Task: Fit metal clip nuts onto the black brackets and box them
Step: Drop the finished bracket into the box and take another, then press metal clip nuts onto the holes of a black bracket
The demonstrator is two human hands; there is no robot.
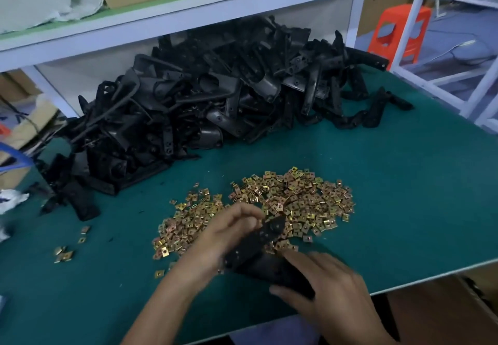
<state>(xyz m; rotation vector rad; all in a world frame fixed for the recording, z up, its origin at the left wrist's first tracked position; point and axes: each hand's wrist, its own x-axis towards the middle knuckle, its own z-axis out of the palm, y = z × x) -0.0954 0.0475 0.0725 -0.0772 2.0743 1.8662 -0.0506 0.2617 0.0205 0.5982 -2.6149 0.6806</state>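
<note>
1. Right hand (323, 285) gripped the lower end of a black plastic bracket (265, 254), steadying it over the green mat (404, 196)
2. Left hand (223, 234) curled round its upper end, probably seating a nut; blur hid that
3. Gold square metal clip nuts (299, 199) lay heaped just beneath, handy for picking

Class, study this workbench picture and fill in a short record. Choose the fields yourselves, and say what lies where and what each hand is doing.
Surface: green table
Bracket pile: black brackets heaped at the table's back, under a white shelf
Clip nuts: loose brassy heap in front of the pile
Strays: a few nuts apart, to the left
Held bracket: black, over the heap's near edge
Left hand: grips its upper end, fingers curled
Right hand: grips its lower end
Clarity: both hands blurred
</note>
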